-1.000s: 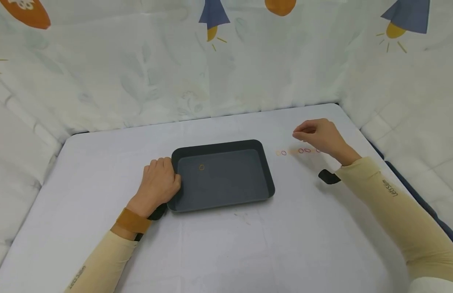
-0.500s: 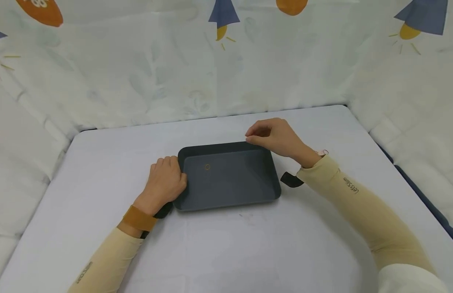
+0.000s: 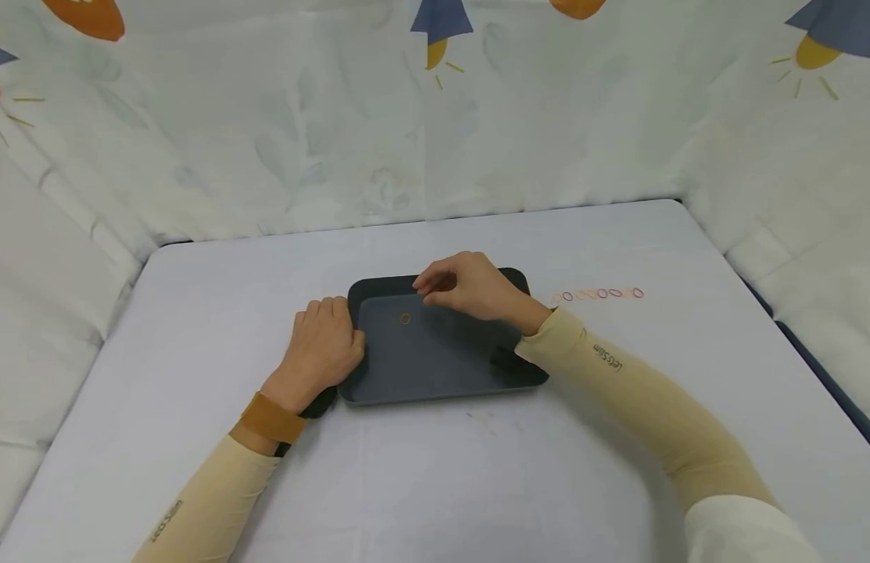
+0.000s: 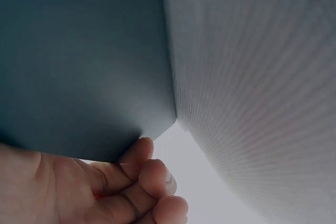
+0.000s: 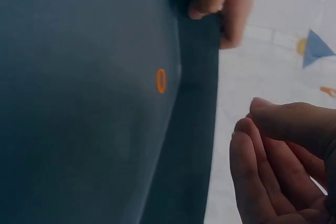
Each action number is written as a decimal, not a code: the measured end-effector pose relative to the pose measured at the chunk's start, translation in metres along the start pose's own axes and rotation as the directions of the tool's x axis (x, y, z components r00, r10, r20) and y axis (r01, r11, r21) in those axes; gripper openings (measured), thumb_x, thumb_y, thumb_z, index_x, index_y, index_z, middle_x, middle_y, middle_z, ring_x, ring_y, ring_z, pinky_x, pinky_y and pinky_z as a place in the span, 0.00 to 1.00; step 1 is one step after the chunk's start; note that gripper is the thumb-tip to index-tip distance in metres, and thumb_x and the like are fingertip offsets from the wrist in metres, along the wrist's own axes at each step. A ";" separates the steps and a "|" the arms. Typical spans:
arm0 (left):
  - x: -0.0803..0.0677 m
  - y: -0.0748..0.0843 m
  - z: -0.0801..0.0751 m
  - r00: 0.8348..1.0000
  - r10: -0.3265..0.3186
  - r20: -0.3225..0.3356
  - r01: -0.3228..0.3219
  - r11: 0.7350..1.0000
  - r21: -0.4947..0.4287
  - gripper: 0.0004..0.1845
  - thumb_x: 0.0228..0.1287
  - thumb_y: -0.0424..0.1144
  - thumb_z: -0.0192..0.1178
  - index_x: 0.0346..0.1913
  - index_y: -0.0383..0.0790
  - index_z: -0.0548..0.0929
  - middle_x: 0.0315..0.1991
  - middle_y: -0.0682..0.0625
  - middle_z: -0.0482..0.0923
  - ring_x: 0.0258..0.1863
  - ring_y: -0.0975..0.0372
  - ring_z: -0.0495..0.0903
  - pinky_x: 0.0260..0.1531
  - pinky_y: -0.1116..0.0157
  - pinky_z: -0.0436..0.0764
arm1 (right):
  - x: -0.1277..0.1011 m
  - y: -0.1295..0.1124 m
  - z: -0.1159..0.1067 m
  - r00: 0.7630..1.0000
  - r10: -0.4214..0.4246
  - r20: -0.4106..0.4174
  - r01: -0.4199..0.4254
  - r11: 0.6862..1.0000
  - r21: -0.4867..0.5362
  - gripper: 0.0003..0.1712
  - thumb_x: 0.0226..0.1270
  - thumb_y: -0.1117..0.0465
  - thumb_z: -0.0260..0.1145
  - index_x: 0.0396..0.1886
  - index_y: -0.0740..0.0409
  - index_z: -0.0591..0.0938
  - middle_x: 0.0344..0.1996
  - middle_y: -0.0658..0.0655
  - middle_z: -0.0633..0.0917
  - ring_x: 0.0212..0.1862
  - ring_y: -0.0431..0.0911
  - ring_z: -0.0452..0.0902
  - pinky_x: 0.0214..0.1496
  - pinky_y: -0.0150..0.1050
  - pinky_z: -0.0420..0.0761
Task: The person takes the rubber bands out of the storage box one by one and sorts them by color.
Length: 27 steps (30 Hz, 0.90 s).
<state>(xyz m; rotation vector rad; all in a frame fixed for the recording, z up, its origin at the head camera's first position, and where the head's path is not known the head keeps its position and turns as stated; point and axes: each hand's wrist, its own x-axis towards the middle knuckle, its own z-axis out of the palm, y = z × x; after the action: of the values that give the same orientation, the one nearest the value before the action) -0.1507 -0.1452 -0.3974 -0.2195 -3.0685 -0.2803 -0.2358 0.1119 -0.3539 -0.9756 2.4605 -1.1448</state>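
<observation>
A dark grey tray (image 3: 442, 367) lies on the white table (image 3: 406, 485). One small orange ring (image 3: 405, 318) (image 5: 161, 80) rests on its floor near the back left corner. My left hand (image 3: 325, 344) grips the tray's left rim, with the fingers curled against the outer wall (image 4: 131, 182). Over the back of the tray hovers my right hand (image 3: 427, 286), thumb and fingertips (image 5: 252, 129) pinched together as on a tiny ring that I cannot make out. It is a little right of the orange ring.
A row of several small pink and orange rings (image 3: 599, 294) lies on the table right of the tray. Printed white cloth walls (image 3: 266, 141) close in the table at the back and both sides.
My right hand has travelled left from above the row of rings to over the back of the tray, its fingers still pinched. The left hand has kept its hold on the rim.
</observation>
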 end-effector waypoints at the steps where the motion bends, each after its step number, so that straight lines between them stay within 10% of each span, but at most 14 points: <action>1: 0.000 0.001 0.000 1.000 -0.001 0.002 0.001 1.000 0.001 0.13 0.70 0.38 0.48 0.41 0.28 0.72 0.33 0.39 0.70 0.35 0.47 0.69 0.36 0.56 0.66 | 0.002 0.001 0.003 1.000 -0.006 0.020 0.007 1.000 -0.014 0.16 0.68 0.63 0.72 0.54 0.57 0.88 0.49 0.55 0.92 0.48 0.44 0.90 0.53 0.37 0.86; 14: -0.004 0.008 -0.003 1.000 0.002 0.014 -0.002 1.000 -0.002 0.14 0.70 0.38 0.47 0.43 0.27 0.72 0.35 0.38 0.71 0.37 0.46 0.69 0.38 0.53 0.67 | 0.025 -0.002 0.033 0.978 0.007 0.207 0.032 0.982 -0.185 0.20 0.66 0.67 0.72 0.57 0.55 0.86 0.52 0.54 0.91 0.54 0.45 0.88 0.55 0.34 0.84; 27: -0.004 0.012 -0.006 1.000 0.005 0.018 -0.005 1.000 -0.002 0.13 0.71 0.38 0.48 0.42 0.28 0.72 0.35 0.38 0.71 0.37 0.46 0.69 0.38 0.55 0.66 | 0.029 0.000 0.035 0.982 0.036 0.184 0.004 0.977 -0.214 0.19 0.63 0.62 0.76 0.54 0.55 0.88 0.47 0.53 0.91 0.50 0.44 0.88 0.54 0.34 0.84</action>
<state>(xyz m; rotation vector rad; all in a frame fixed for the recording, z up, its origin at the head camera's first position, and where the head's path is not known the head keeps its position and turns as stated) -0.1449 -0.1355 -0.3893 -0.2313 -3.0851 -0.2821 -0.2402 0.0724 -0.3760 -1.0657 2.4674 -0.7550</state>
